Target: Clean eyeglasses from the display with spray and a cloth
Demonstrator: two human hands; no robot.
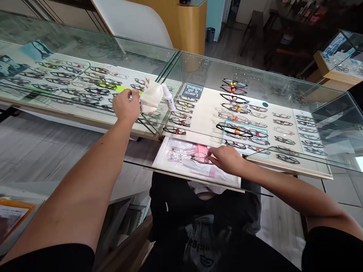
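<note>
My left hand (126,104) is closed at the left edge of a cream cloth (152,97) on the glass counter; whether its fingers grip the cloth is not clear. Beside the cloth stands a white spray bottle (168,97), slightly tilted in view. My right hand (227,158) pinches a thin-framed pair of glasses (200,157) by its right side, over an open white drawer (161,156). Inside the drawer lie clear plastic bags (180,151) and a pink piece (202,149) behind the glasses.
Rows of spectacles (98,91) fill the glass display case (195,56) on both sides. A sign (193,91) lies inside near the middle. The glass counter's edge runs above the drawer. A white chair (138,20) stands beyond the case, with a wooden cabinet (191,30) beside it.
</note>
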